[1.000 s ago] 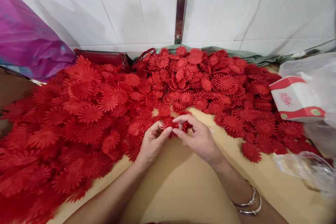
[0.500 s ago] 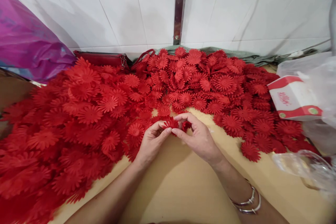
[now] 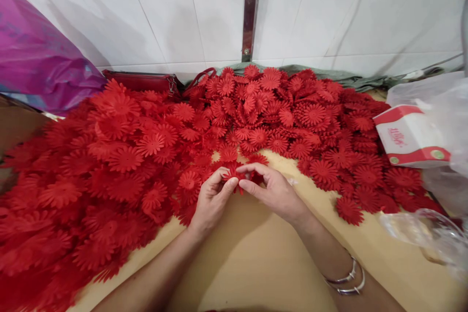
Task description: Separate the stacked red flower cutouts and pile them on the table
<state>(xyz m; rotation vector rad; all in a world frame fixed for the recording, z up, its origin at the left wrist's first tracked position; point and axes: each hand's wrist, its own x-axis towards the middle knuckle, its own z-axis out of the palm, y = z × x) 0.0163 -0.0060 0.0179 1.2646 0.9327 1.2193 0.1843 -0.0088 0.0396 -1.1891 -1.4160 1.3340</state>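
Observation:
Between my two hands, near the middle of the view, is a red petalled flower piece [image 3: 234, 171]. My left hand [image 3: 215, 197] pinches it between thumb and forefinger. From the other side, my right hand [image 3: 274, 192] has its thumb and forefinger at the flower's right edge, curled close to it. Large heaps of similar red flower pieces [image 3: 124, 160] lie to the left, and more [image 3: 314, 114] lie behind and to the right, many stacked together. Two silver bangles circle my right wrist.
A beige table [image 3: 252, 253] lies under my forearms. A purple bag [image 3: 40, 53] and dark red purse [image 3: 142, 81] are at the back left. At the right are a red-and-white box [image 3: 411, 136] and clear plastic [image 3: 424, 229]. Behind is a white tiled wall [image 3: 161, 14].
The flower piece has tilted, with petals now pointing down below my fingertips. My right thumb and forefinger have shifted slightly left, and my left hand has turned a little.

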